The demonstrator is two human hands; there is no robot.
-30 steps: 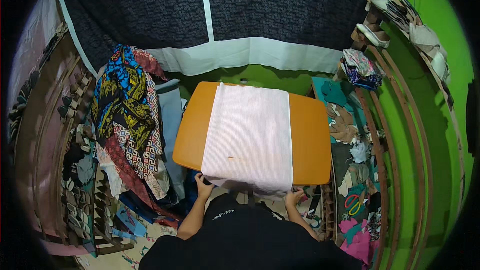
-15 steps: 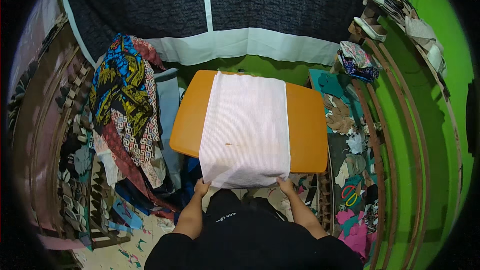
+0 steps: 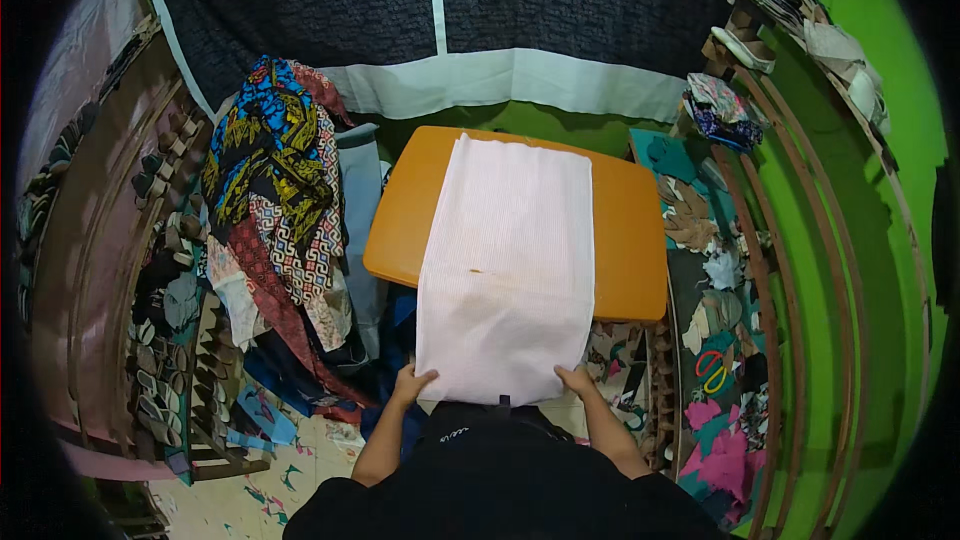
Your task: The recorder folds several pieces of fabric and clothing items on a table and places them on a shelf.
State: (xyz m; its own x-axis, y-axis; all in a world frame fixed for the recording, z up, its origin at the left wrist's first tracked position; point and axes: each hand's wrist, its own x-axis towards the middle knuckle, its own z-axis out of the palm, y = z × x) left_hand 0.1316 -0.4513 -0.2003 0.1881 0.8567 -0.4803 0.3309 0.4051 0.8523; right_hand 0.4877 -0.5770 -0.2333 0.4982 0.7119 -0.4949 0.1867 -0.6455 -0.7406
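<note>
A pale pink, finely ribbed cloth [image 3: 515,210] like a towel lies lengthwise over an orange table [image 3: 630,230]. Its near end hangs past the table's front edge toward my body, and a small brown mark shows near its middle. My left hand [image 3: 412,382] pinches the cloth's near left corner. At the near right corner, my right hand [image 3: 574,380] grips it the same way, so the near edge is held between the two. A small dark tab [image 3: 504,400] sits on that near edge.
Patterned fabrics [image 3: 280,180] are heaped left of the table. Wooden racks [image 3: 165,270] with shoes stand at far left. On the right, a bench [image 3: 690,290] carries fabric scraps and orange-and-yellow-handled scissors [image 3: 712,372]. A dark curtain [image 3: 580,10] hangs behind; scraps litter the floor [image 3: 290,470].
Both hands have drawn the cloth's near end toward my body, and more of it now hangs past the table's front edge. The whole view has shifted slightly.
</note>
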